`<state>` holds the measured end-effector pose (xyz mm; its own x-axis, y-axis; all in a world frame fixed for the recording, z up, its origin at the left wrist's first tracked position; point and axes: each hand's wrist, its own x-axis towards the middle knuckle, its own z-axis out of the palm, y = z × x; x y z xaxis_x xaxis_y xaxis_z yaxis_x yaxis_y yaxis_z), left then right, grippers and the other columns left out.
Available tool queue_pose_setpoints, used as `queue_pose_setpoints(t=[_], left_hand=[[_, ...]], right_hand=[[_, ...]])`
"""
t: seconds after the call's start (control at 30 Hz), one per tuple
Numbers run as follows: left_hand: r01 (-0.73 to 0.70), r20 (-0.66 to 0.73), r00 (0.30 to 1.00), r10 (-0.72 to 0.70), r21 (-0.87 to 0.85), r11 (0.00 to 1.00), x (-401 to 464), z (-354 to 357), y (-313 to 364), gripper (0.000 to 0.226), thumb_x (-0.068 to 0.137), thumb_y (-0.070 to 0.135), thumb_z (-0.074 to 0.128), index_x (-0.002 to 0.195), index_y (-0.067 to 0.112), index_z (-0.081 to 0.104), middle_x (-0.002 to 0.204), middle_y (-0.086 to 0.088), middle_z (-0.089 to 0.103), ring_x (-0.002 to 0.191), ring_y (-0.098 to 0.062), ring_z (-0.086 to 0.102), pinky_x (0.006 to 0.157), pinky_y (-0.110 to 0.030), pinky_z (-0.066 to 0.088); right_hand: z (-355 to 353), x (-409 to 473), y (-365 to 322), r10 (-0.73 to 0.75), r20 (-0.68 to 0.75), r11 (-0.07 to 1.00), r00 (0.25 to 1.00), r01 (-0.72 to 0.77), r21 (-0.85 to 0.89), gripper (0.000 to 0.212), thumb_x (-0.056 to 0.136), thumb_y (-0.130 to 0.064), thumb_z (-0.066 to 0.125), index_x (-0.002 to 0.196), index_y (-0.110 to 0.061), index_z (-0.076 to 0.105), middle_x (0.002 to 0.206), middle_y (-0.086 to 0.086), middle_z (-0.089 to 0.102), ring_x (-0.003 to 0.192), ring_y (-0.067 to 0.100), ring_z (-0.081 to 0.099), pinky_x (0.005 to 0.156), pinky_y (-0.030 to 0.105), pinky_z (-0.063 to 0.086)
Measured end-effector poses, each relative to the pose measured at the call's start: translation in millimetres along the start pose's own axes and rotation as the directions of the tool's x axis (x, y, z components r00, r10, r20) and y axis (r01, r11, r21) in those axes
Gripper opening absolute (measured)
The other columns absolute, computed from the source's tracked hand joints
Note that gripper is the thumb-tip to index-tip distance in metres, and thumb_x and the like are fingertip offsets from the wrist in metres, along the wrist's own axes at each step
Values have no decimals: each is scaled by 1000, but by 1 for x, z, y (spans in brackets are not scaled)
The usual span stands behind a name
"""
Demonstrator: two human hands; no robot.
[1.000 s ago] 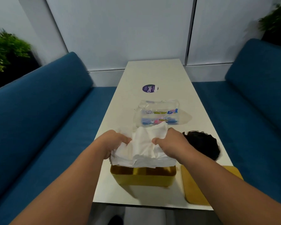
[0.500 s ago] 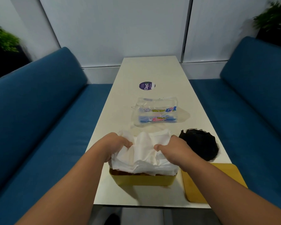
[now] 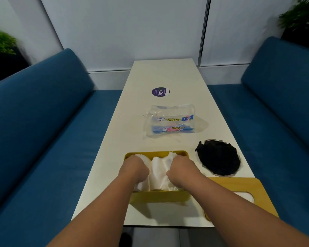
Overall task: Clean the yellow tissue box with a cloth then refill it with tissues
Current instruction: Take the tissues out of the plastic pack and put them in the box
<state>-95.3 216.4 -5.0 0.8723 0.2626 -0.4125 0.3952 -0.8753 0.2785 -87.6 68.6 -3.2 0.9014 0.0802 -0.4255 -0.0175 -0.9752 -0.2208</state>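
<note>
Both hands are sitting down inside the open yellow rectangular tissue box (image 3: 159, 196) at the near end of the long white table (image 3: 168, 75), the left hand (image 3: 134, 169) and the right hand (image 3: 181, 169) each curling their fingers into the crumpled stack of white tissues (image 3: 159, 172) filling the box. Just right of the box the flat yellow lid with an oval slot (image 3: 239, 193) is lying on the table, with a crumpled black cloth (image 3: 218, 159) beyond it, and farther along an emptied clear plastic tissue wrapper (image 3: 169, 122) and a round purple sticker (image 3: 160, 92) are resting.
</note>
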Motion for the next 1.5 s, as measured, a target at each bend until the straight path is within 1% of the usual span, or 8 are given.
queue_pose_setpoints(t=[0.2, 0.3, 0.4, 0.57, 0.73, 0.93, 1.23, 1.5], left_hand=[[-39, -151, 987, 51, 85, 996, -9, -7, 0, 32, 90, 43, 61, 106, 16, 58, 95, -1, 60, 83, -19, 57, 75, -28, 47], [-96, -310, 938, 152, 186, 978, -15, -24, -2, 22, 91, 37, 58, 100, 17, 57, 86, 2, 54, 78, -18, 56, 71, -29, 52], [-244, -299, 898, 322, 269, 932, -14, -33, -5, 19, 92, 29, 56, 109, 20, 59, 98, 0, 55, 87, -18, 55, 77, -31, 53], [-394, 19, 912, 409, 309, 866, -10, -17, -11, 27, 94, 28, 54, 120, 27, 61, 115, 2, 58, 98, -17, 55, 88, -30, 51], [-421, 63, 902, 426, 340, 841, -4, -10, -20, 24, 92, 31, 55, 115, 25, 62, 112, 3, 59, 96, -16, 54, 84, -28, 50], [-444, 101, 895, 435, 310, 841, 3, -13, -25, 21, 93, 30, 53, 113, 29, 61, 109, 5, 61, 92, -16, 55, 78, -27, 49], [-441, 99, 896, 434, 319, 839, 4, -12, -20, 26, 95, 34, 50, 117, 27, 61, 108, 2, 63, 91, -17, 55, 76, -26, 46], [-469, 90, 881, 465, 307, 828, -9, -11, -4, 46, 75, 72, 55, 105, 37, 64, 95, 9, 61, 89, -13, 54, 77, -33, 51]], right_hand=[[-19, 2, 5, -131, -163, 982, 978, 105, -158, 30, 87, -35, 62, 107, -12, 60, 109, 6, 62, 97, 24, 60, 66, 28, 40], [-40, -6, 12, -137, -283, 986, 949, 104, -129, 55, 85, -54, 62, 121, -13, 51, 117, 6, 57, 106, 26, 57, 74, 32, 43], [-49, -14, 12, -239, -402, 970, 884, 231, -70, 50, 87, -49, 61, 126, -19, 51, 122, 5, 51, 110, 27, 53, 85, 37, 47], [-22, -16, 4, -348, -80, 926, 934, 329, -186, 39, 92, -47, 54, 123, -24, 58, 121, 4, 56, 113, 26, 52, 92, 40, 48], [-15, -2, 19, -353, 34, 921, 935, 354, -164, 38, 95, -42, 48, 129, -26, 55, 133, 5, 52, 119, 25, 49, 96, 38, 45], [-45, -3, 30, -422, 244, 879, 873, 460, -129, 43, 83, -31, 67, 125, -30, 58, 129, -3, 55, 115, 17, 51, 88, 29, 44], [-44, 4, 31, -441, 192, 870, 877, 470, -147, 19, 93, -28, 55, 108, -24, 66, 114, -3, 62, 95, 13, 51, 77, 28, 43], [-44, 3, 31, -406, 121, 897, 906, 420, -135, 27, 95, -22, 44, 116, -15, 59, 118, 6, 60, 104, 22, 53, 83, 31, 45]])
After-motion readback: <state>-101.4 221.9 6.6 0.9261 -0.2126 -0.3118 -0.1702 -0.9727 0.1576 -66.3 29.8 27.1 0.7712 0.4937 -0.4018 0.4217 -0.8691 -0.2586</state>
